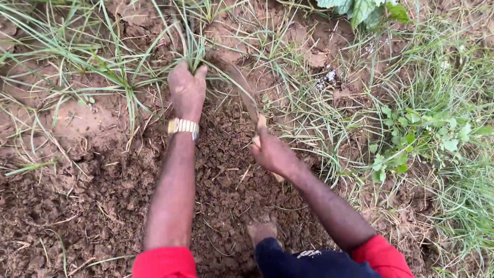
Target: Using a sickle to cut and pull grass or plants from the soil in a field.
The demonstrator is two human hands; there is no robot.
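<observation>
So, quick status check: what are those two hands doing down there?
Left hand shut on grass clump. Right hand shut on blade tool, its tip at the clump's base. Loose dug soil below; more grass around.

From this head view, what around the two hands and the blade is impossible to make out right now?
- Blade tip: head view, soil-coloured and motion-blurred, its end is lost among grass.
- Tool handle: mostly covered by the right hand.
- Grass clump base: hidden inside the left hand.
- Roots: buried under loose soil.
- Person's body: cut off by bottom edge.
</observation>
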